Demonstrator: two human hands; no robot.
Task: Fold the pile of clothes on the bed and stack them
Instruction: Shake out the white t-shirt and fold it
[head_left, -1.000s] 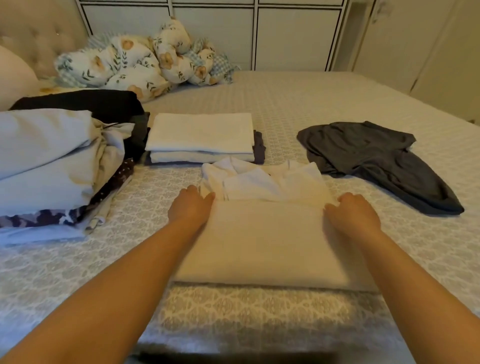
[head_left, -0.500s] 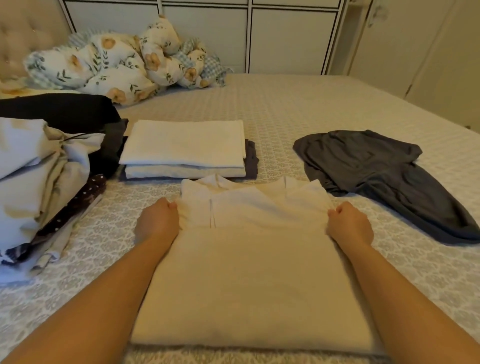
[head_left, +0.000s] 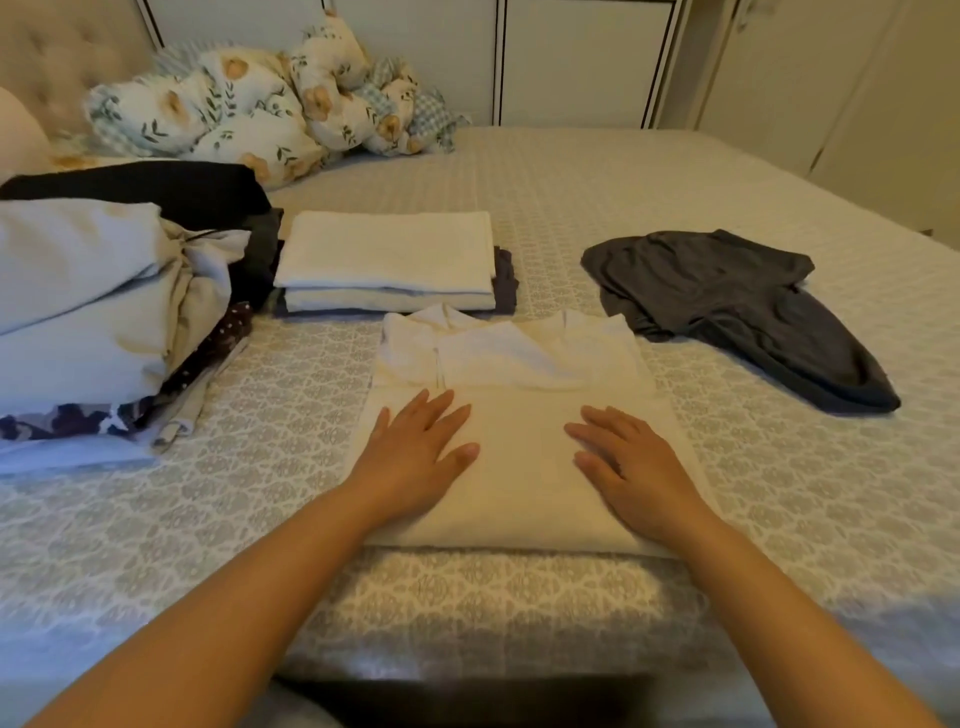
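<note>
A cream garment (head_left: 519, 415), folded into a rectangle, lies on the patterned bedspread (head_left: 779, 493) directly under both hands. Its near half is a smooth doubled panel; the far half shows the collar and tucked-in layers, just beyond the fingertips.

The left hand (head_left: 415, 457) lies palm down on the left part of the folded panel, fingers straight and spread a little, thumb angled toward the middle. The right hand (head_left: 628, 467) lies palm down on the right part, fingers straight and pointing forward and inward. Neither hand curls round or pinches the cloth; both press flat on it, with a bare strip of cream fabric between them.

Just beyond the garment's far edge, ahead of the left hand, sits a stack of folded clothes (head_left: 387, 260): two pale pieces on top of a dark one. To the left of the left hand, well apart from it, is a pile of unfolded clothes (head_left: 104, 312) in pale blue, with dotted and dark fabrics under and behind it. To the right and ahead of the right hand, a dark grey garment (head_left: 737, 306) lies loose and unfolded. Far ahead, at the bed's head, is a bunched floral quilt (head_left: 249, 109).
</note>
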